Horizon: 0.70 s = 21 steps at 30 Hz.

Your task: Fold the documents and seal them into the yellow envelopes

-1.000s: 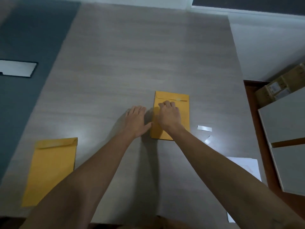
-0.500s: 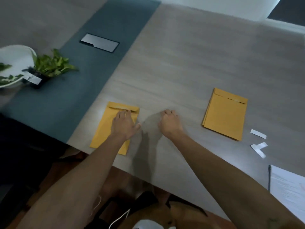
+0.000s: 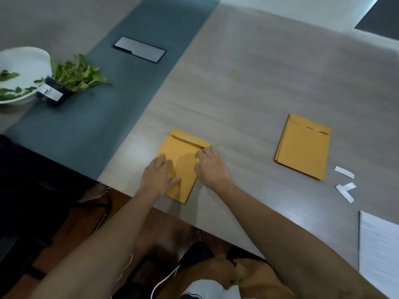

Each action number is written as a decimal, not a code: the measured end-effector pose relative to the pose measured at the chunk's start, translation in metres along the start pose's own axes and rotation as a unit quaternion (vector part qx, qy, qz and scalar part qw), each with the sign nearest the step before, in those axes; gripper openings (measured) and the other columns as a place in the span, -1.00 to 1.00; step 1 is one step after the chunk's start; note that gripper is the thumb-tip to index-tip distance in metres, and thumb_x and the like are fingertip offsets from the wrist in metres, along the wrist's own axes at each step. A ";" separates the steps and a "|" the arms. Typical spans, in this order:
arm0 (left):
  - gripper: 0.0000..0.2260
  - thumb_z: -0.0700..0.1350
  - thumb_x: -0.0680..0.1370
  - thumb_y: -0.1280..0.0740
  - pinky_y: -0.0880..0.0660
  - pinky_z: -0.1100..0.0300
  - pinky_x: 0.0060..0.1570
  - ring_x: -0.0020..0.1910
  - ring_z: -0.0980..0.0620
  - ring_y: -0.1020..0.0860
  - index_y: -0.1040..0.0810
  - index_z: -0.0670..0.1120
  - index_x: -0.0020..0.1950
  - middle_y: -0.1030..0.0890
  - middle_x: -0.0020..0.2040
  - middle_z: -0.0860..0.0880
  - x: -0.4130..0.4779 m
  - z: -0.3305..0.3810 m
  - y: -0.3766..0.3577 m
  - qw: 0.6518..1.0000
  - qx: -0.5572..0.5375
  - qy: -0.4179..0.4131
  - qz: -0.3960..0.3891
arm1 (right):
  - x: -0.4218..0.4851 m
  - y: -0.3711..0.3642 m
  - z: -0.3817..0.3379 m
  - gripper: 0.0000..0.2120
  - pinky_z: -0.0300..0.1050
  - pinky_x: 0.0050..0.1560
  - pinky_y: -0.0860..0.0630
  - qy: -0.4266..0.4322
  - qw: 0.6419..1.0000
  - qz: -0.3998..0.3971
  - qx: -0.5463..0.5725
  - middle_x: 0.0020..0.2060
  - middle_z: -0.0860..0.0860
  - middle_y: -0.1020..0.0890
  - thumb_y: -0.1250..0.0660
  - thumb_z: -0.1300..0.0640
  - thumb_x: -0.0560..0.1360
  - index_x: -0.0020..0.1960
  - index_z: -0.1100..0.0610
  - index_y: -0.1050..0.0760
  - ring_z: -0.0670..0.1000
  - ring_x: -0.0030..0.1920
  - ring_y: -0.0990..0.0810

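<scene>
A yellow envelope (image 3: 183,156) lies near the table's front edge, flap end away from me. My left hand (image 3: 158,176) rests on its lower left part, thumb on the paper. My right hand (image 3: 210,167) presses its right edge, fingers near the flap. A second yellow envelope (image 3: 303,145) lies flat to the right, sealed, with no hand on it. A white document sheet (image 3: 380,247) lies at the right edge of the view.
Several white peel-off strips (image 3: 345,184) lie beside the right envelope. A small potted plant (image 3: 71,78) and a white bowl (image 3: 21,67) stand far left on the blue-grey table section (image 3: 108,108), with a grey cable hatch (image 3: 139,49) behind. The table's front edge runs just below the hands.
Both hands left the right envelope and moved left. The left hand reached the other envelope first; the right hand has now come onto its right edge. The view swung left.
</scene>
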State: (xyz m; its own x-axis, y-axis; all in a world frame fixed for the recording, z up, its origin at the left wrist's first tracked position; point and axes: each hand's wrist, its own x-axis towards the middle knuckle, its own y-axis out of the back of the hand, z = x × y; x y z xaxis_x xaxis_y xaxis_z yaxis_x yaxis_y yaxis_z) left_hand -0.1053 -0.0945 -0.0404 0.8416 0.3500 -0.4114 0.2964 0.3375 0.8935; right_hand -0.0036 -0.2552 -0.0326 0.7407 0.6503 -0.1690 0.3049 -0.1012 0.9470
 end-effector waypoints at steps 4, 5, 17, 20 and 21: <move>-0.26 0.33 0.48 -0.32 -0.17 -0.02 0.48 0.57 -0.08 -0.05 -0.22 -0.01 0.53 -0.04 0.61 -0.04 0.003 0.046 -0.008 0.998 0.025 -0.063 0.002 | -0.024 0.014 0.043 -0.64 0.01 0.21 -0.37 -0.091 0.995 0.038 0.005 0.19 0.06 -0.42 -0.29 0.01 0.51 0.28 0.03 -0.38 0.12 0.23 -0.38; -0.24 0.34 0.46 -0.33 -0.15 -0.01 0.49 0.57 -0.08 -0.05 -0.24 -0.02 0.52 -0.05 0.61 -0.04 0.003 0.056 -0.011 0.997 0.025 -0.077 0.004 | -0.030 0.016 0.052 -0.60 0.00 0.22 -0.36 -0.110 0.993 0.037 0.005 0.22 0.05 -0.42 -0.30 0.01 0.50 0.31 0.00 -0.37 0.12 0.25 -0.38; -0.20 0.45 0.32 -0.35 -0.24 0.06 0.40 0.42 -0.09 -0.28 -0.38 -0.09 0.34 -0.35 0.42 -0.07 -0.031 0.189 -0.055 0.939 0.103 -0.327 0.005 | -0.150 0.019 0.160 -0.69 0.05 0.09 -0.51 -0.314 0.944 0.055 0.083 0.19 0.07 -0.53 -0.14 0.09 0.61 0.35 0.01 -0.38 0.13 0.18 -0.51; -0.16 0.47 0.27 -0.37 -0.26 0.07 0.38 0.40 -0.08 -0.29 -0.36 -0.06 0.34 -0.34 0.40 -0.05 -0.036 0.210 -0.061 0.932 0.110 -0.346 -0.007 | -0.175 0.018 0.176 -0.72 0.04 0.03 -0.53 -0.351 0.922 0.090 0.137 0.10 0.07 -0.58 -0.16 0.15 0.58 0.27 0.05 -0.42 0.12 0.10 -0.56; -0.15 0.47 0.25 -0.39 -0.26 0.07 0.38 0.40 -0.07 -0.28 -0.35 -0.04 0.34 -0.32 0.40 -0.04 -0.035 0.216 -0.061 0.932 0.109 -0.346 -0.016 | -0.181 0.017 0.180 -0.74 0.03 0.02 -0.53 -0.363 0.915 0.100 0.149 0.08 0.07 -0.59 -0.17 0.17 0.57 0.25 0.06 -0.43 0.12 0.08 -0.56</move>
State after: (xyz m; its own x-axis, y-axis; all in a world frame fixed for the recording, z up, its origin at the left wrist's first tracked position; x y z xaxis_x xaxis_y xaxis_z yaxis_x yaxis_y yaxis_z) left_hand -0.0555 -0.3158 -0.0415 0.8984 -0.3297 -0.2900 0.3466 0.1271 0.9294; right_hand -0.0248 -0.5105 -0.0349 0.9687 -0.0633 -0.2401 0.1901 -0.4335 0.8809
